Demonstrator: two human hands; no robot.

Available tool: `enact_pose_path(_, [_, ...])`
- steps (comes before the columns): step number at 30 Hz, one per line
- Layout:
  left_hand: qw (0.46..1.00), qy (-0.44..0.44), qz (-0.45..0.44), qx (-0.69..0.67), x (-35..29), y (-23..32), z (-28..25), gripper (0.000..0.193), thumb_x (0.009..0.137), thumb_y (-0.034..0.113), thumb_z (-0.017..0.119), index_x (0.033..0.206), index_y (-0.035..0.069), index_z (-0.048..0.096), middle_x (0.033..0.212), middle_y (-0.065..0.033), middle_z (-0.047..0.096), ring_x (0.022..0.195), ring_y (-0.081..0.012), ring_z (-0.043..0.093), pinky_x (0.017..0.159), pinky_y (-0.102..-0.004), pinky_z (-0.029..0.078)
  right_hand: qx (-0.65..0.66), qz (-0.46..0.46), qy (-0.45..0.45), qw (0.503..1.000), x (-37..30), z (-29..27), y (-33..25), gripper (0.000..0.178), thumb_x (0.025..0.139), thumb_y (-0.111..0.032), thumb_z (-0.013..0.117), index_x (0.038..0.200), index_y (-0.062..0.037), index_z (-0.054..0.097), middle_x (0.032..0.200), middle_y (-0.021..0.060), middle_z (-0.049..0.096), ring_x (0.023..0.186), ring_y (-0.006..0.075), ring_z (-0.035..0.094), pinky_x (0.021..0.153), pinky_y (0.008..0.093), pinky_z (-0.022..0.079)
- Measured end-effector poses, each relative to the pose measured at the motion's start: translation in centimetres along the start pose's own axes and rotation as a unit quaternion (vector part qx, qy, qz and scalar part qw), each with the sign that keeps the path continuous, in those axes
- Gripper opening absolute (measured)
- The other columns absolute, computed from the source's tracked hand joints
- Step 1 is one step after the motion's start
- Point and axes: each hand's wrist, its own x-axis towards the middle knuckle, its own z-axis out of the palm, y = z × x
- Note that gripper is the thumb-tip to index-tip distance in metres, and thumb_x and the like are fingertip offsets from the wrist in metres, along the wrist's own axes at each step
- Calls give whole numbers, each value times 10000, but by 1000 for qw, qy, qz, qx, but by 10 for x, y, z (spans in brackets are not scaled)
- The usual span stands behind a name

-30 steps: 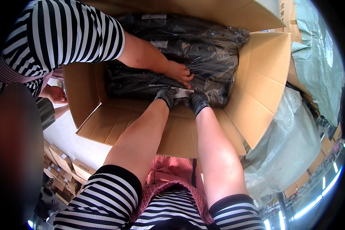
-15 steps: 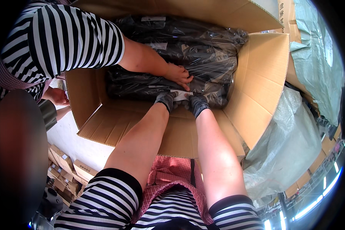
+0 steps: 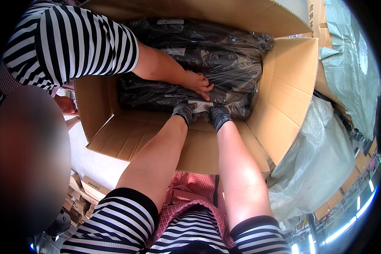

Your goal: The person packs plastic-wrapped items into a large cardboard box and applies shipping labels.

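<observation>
Dark bundles in clear plastic bags (image 3: 237,57) lie in rows inside an open cardboard box (image 3: 288,97). At the near side of the nearest bag, my left hand (image 3: 184,112) and my right hand (image 3: 220,116), both in dark grey gloves, are closed on its plastic. A white label (image 3: 201,106) shows between them, under my thumbs. My fingertips are partly hidden below the bag's edge. Just beyond the label, a co-worker's bare hand (image 3: 198,84) rests on the same bag, reaching in from the left.
Box flaps stand up at the far side and right. Translucent plastic sheeting (image 3: 315,158) and a pale green sheet (image 3: 353,67) hang at the right. Small cartons (image 3: 93,188) sit low at the left, past a person's blurred head (image 3: 29,161). Another hand (image 3: 66,106) is near the box's left wall.
The co-worker's blurred head has moved right, toward the box. My hands and the co-worker's hand on the bag stay almost where they were.
</observation>
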Motion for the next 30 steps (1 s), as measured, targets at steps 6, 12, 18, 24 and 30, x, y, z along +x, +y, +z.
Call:
enact_pose_path(6, [1000, -11, 13, -24, -13, 4, 9, 178, 858, 143, 644, 1005, 55, 595, 778, -122, 649, 550, -260, 601, 391, -361, 444, -28, 66, -23, 997, 24, -12, 7, 269, 821, -277, 709, 966, -113, 552, 739, 47, 631, 577, 204, 591, 464, 324, 438])
enact_pose_path(12, [1000, -6, 17, -5, -9, 1, 1, 183, 861, 140, 638, 1018, 62, 584, 792, -116, 648, 565, -259, 605, 397, -363, 446, -41, 82, -21, 996, 15, -4, 3, 287, 811, -301, 718, 955, -119, 550, 716, 53, 614, 561, 208, 577, 464, 335, 436])
enact_pose_path(18, [1000, 8, 3, -14, -24, 6, 11, 172, 870, 149, 629, 1018, 78, 578, 805, -105, 648, 580, -254, 608, 406, -370, 447, -50, 90, -4, 995, 11, -9, 2, 312, 793, -320, 735, 941, -114, 553, 690, 46, 601, 544, 200, 568, 450, 337, 443])
enact_pose_path(24, [1000, 10, -17, -7, -20, 2, 6, 186, 864, 163, 641, 1021, 87, 575, 815, -101, 645, 588, -256, 603, 404, -371, 447, -59, 69, 8, 996, -1, -5, 1, 319, 779, -298, 753, 928, -93, 559, 677, 55, 594, 534, 206, 566, 432, 344, 445])
enact_pose_path(30, [1000, 21, -21, 1, -18, 0, 7, 212, 829, 181, 688, 983, 70, 593, 806, -110, 637, 556, -268, 579, 388, -374, 446, -68, 30, 2, 997, -14, -7, 0, 407, 769, -288, 762, 1015, -56, 534, 664, 94, 587, 508, 233, 563, 436, 365, 458])
